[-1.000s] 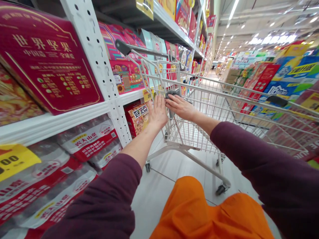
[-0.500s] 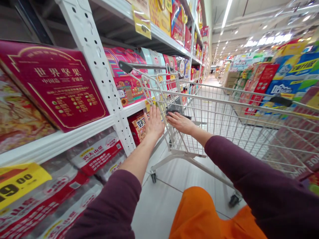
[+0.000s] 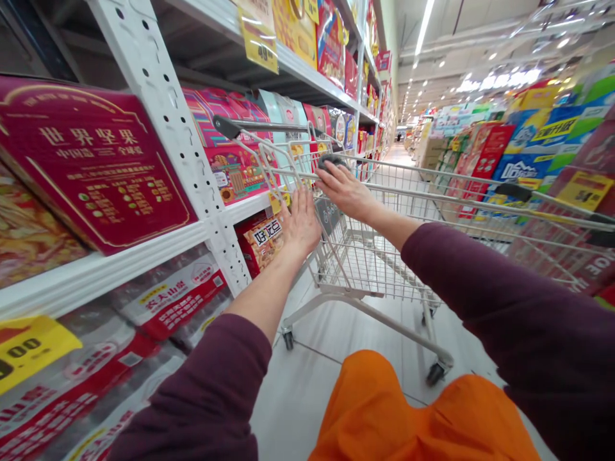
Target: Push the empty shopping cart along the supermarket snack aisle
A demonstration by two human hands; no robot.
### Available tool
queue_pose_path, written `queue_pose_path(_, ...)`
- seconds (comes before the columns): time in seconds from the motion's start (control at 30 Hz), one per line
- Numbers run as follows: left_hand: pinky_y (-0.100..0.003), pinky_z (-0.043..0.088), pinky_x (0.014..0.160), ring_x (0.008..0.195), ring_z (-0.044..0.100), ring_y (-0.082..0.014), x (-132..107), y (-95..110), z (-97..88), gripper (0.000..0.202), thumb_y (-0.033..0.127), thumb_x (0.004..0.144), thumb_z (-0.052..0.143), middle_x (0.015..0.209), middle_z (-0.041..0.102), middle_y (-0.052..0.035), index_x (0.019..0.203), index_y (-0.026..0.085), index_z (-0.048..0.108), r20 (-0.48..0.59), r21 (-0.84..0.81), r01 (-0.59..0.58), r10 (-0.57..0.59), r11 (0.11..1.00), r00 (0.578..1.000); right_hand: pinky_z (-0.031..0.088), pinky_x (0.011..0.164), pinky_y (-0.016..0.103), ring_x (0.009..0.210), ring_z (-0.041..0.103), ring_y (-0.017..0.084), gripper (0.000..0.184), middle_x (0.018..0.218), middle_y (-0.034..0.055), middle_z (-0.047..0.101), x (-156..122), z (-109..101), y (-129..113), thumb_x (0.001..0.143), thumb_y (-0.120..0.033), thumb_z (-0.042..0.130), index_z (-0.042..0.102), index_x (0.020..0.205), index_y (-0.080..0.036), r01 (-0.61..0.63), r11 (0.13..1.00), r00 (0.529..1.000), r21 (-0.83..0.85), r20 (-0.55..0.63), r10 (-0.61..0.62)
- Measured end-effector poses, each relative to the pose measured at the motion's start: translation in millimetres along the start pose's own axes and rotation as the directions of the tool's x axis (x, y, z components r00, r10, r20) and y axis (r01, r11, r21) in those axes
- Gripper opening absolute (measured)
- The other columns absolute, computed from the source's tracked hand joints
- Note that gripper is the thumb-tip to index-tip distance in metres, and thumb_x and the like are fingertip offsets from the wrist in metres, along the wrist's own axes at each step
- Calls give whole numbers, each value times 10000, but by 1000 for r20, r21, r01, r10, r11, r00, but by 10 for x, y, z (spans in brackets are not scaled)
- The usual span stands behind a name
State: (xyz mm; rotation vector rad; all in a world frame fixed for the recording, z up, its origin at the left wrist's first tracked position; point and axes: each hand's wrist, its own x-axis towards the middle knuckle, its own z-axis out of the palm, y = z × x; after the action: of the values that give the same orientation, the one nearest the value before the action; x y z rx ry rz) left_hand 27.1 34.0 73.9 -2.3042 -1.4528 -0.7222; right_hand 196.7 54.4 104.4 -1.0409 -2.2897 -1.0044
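Observation:
A metal wire shopping cart [image 3: 432, 194] stands in front of me, its near end facing my hands. My left hand [image 3: 302, 224] lies open and flat against the wire at that end, fingers pointing up. Just to its right, my right hand [image 3: 346, 193] presses a dark grey cloth [image 3: 331, 160] against the upper cart rail, fingers bent over it. Most of the cloth is under or behind the fingers, so its full shape is hidden. A dark grey plate [image 3: 328, 216] on the cart sits below my right hand.
White shelving [image 3: 158, 115] runs along the left with gift boxes. A dark red box [image 3: 96, 166] leans near me, above wrapped bottle packs [image 3: 168, 288]. Stacked goods [image 3: 538, 141] line the aisle's right side. My orange-clad knees [image 3: 369, 397] are close below the cart.
My right hand has moved up with the cloth, from the wire side to the upper rail. My left hand stays on the wire. The view has shifted slightly to the right.

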Motion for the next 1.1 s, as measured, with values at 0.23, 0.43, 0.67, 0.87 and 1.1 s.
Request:
queue_pose_path(0.23, -503, 59, 1215, 1501, 66, -269, -35, 124, -11, 798, 213, 806, 488, 1623, 108, -142, 1517, 76, 154, 21, -2, -33, 33, 999, 999, 362, 1134, 541, 1398, 366, 295, 405, 1415, 153, 517, -505, 264, -152, 935, -71, 372, 578, 1282, -110, 39, 999, 995, -5, 92, -38)
queue_pose_path(0.43, -503, 83, 1215, 1497, 97, -268, -107, 221, 36, 771, 197, 802, 489, 1617, 129, -142, 1503, 56, 202, 50, -8, -54, 54, 999, 997, 467, 1060, 485, 1299, 505, 260, 337, 1296, 128, 625, -1219, 586, -425, 936, -87, 418, 632, 1195, -114, 162, 987, 968, 13, 194, -161)
queue_pose_path(0.67, -509, 95, 1214, 1498, 90, -262, -67, 454, 112, 726, 180, 835, 438, 1617, 126, -138, 1507, 59, 192, 54, -27, -94, 95, 995, 994, 409, 1108, 511, 1392, 387, 260, 437, 1401, 120, 543, -1120, 289, -209, 923, -47, 388, 564, 1308, -157, 91, 993, 987, 75, 125, -100)
queue_pose_path(0.87, -530, 103, 1209, 1498, 89, -265, -19, 626, 230, 738, 156, 823, 438, 1619, 123, -135, 1512, 78, 183, 65, -42, -65, 67, 997, 996, 265, 1187, 544, 1458, 241, 274, 515, 1515, 83, 412, -833, -126, 180, 938, -61, 337, 449, 1423, -192, -96, 995, 995, 27, 9, 95)
queue_pose_path(1.1, -531, 128, 1202, 1494, 121, -262, -101, 762, 340, 720, 172, 832, 422, 1612, 150, -139, 1511, 77, 199, 76, -29, -82, 84, 996, 994, 337, 1146, 558, 1435, 298, 292, 460, 1470, 129, 467, -996, 116, 23, 944, -64, 324, 527, 1351, -134, -152, 988, 988, 14, -2, 152)
